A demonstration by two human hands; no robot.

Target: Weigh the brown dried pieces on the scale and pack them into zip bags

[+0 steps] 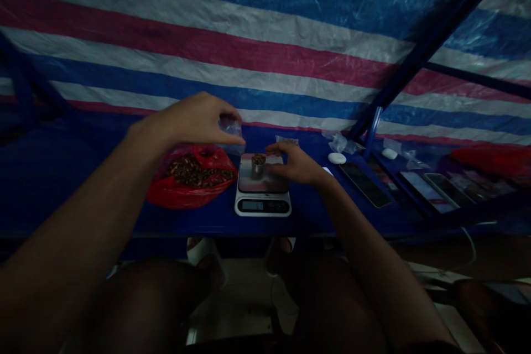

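Observation:
A small kitchen scale (pixel 263 191) sits on the blue table (pixel 74 177), with a little metal cup (pixel 258 164) of brown bits on its plate. My right hand (pixel 295 164) curls beside the cup, fingertips touching or nearly touching it. My left hand (pixel 194 120) hovers above and left of the scale, fingers pinched on a small clear plastic bag (pixel 231 128). Under it lies an open red plastic bag (pixel 191 178) full of the same brown bits.
To the right lie several phones (pixel 365 183), two small white round cases (pixel 337 158), and bits of clear plastic. A dark blue post (pixel 418 52) slants up at the right. A striped tarp (pixel 265 33) hangs behind. My knees are below the table edge.

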